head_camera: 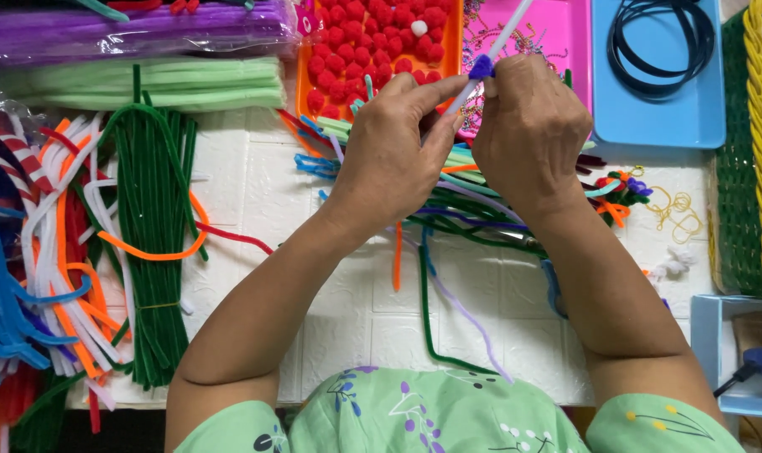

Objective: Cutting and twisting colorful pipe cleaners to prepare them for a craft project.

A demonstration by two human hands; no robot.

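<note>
Bright even light, soft shadows, sharp focus (edges slightly bowed).

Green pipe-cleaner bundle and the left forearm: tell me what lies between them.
Head view: between the green bundle and left forearm, an orange strand and a red strand cross white tabletop.

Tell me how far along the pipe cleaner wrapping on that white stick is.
Early. Done: only a short blue coil sits on the white stick. In hand: left hand and right hand pinch it there. Left: the stick above the coil is bare.
</note>
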